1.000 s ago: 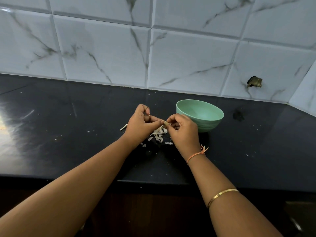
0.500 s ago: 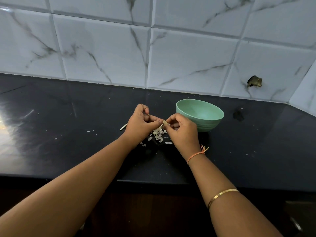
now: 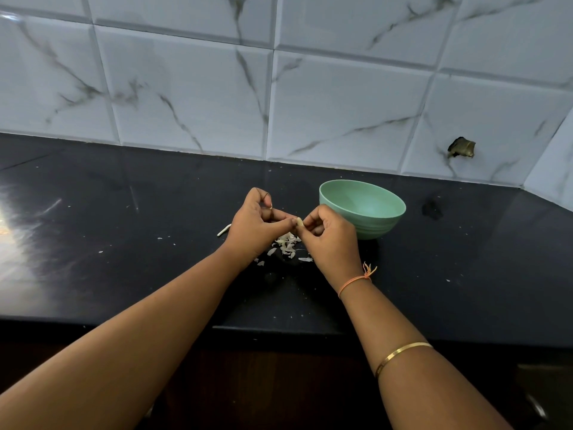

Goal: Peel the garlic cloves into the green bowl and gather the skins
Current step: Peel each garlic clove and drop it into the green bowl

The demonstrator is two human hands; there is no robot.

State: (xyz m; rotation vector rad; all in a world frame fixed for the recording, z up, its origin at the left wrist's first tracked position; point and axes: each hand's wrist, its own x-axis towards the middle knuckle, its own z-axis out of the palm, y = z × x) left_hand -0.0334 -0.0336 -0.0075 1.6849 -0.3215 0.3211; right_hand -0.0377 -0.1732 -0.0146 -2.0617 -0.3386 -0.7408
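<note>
The garlic clove (image 3: 299,222) stays pinched between the left hand (image 3: 257,226) and right hand (image 3: 331,240), each grip clamped on it. Little has shifted, so peeling likely continues. Skins (image 3: 286,246) lie on the surface (image 3: 124,243) just below the grip. The green bowl (image 3: 372,226) stands just to its right.

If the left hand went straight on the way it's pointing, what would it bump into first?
The garlic clove that both hands pinch, with the right hand directly behind it. The left hand points rightward; the green bowl lies further along that line, though depth is hard to judge.
</note>
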